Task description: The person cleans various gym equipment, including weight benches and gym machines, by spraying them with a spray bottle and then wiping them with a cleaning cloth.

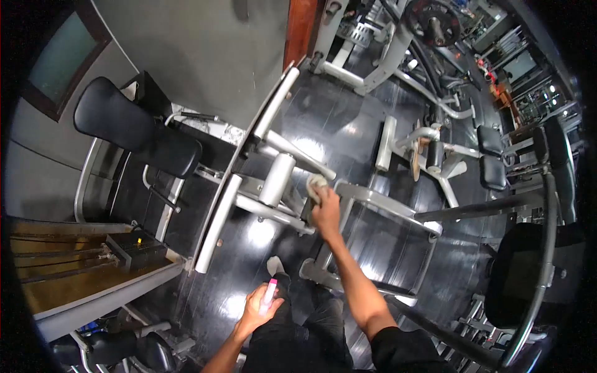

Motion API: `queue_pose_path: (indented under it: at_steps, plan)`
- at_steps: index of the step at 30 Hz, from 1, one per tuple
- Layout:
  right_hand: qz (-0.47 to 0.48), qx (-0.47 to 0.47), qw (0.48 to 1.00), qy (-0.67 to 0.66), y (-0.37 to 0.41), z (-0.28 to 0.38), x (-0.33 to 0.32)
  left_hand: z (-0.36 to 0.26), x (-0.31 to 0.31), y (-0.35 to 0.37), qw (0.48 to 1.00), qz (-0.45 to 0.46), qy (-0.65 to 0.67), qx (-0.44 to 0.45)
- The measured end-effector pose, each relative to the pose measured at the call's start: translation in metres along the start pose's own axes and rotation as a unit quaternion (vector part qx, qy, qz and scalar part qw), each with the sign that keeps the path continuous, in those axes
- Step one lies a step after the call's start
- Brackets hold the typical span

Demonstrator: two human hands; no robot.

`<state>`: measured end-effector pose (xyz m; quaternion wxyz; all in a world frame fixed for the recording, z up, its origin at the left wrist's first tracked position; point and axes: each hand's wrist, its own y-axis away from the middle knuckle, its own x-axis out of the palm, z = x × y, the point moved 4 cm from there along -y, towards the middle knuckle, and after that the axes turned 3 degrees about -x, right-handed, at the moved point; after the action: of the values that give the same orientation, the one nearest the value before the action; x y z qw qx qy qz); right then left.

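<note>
My left hand is wrapped round a small bottle with a bright pink top and a pale body, held upright low in front of my legs. Stretched forward, my right hand grips a crumpled off-white cloth. The cloth is right at the end of a grey metal bar on a gym machine. Near that hand, a thick pale roller belongs to the same machine. A curved grey frame stands just right of my right hand.
A black padded seat stands at the left by the grey wall. More machines with black pads fill the right side. A weight plate hangs at the back. Dark glossy floor shows between the frames.
</note>
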<state>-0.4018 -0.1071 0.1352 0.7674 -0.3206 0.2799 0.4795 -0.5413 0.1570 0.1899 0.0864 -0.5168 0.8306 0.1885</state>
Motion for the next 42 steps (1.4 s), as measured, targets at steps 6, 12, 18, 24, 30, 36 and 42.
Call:
queue_pose_path:
  at_steps: [6,12,18,24,30,36,42]
  plan:
    - [0.114,0.026,0.991,0.070,0.043,0.021,0.003,-0.019,-0.025,-0.007,0.999,-0.013,0.018,0.044]
    - [0.289,0.118,0.950,-0.034,0.013,0.013,-0.018,-0.037,-0.040,-0.015,0.995,-0.043,0.040,0.075]
    - [0.113,0.016,0.990,0.080,0.030,-0.009,0.026,-0.052,-0.063,-0.009,0.994,-0.070,0.063,0.053]
    - [0.093,0.006,0.995,0.023,0.075,0.004,0.003,-0.052,-0.084,-0.001,0.984,-0.103,0.141,0.021]
    - [0.340,0.100,0.935,-0.020,0.108,-0.027,-0.023,-0.074,-0.125,-0.002,0.968,-0.031,0.248,0.031]
    - [0.142,0.171,0.967,-0.124,0.104,0.030,-0.012,-0.090,-0.129,0.007,0.973,-0.070,0.211,0.058]
    - [0.059,0.050,0.957,-0.280,-0.001,0.135,0.003,-0.069,-0.105,0.028,0.980,-0.140,0.133,0.038]
